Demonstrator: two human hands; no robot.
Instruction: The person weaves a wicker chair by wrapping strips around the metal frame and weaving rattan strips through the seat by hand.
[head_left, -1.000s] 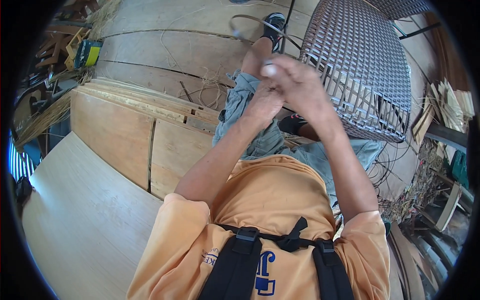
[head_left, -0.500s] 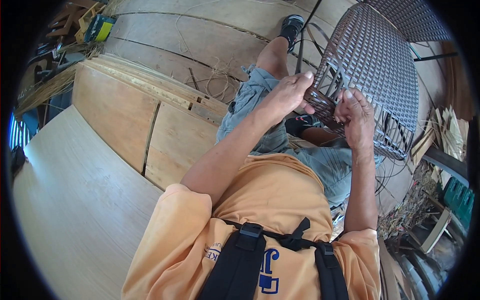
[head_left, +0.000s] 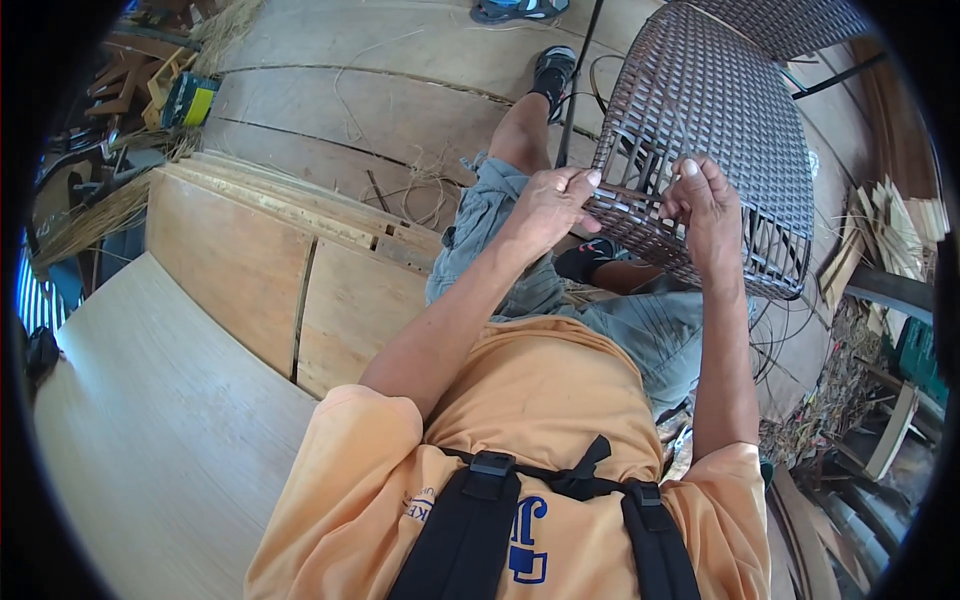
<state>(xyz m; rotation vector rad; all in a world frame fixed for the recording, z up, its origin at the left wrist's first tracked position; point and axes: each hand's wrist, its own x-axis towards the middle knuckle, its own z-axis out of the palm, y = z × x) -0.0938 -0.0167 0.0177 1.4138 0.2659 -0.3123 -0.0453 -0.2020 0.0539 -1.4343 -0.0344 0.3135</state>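
Right hand (head_left: 705, 200), grip unclear, at woven seat (head_left: 725, 120), backrest (head_left: 795, 22) cropped

Glossy plastic-looking wicker seat (head_left: 728, 125), smooth wooden board (head_left: 170, 430)

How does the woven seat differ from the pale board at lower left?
The seat is dark brown, while the board is pale. The seat is woven, with open gaps toward its near edge; the board looks solid. The left hand and right hand are at the seat, neither at the board. Both are broad.
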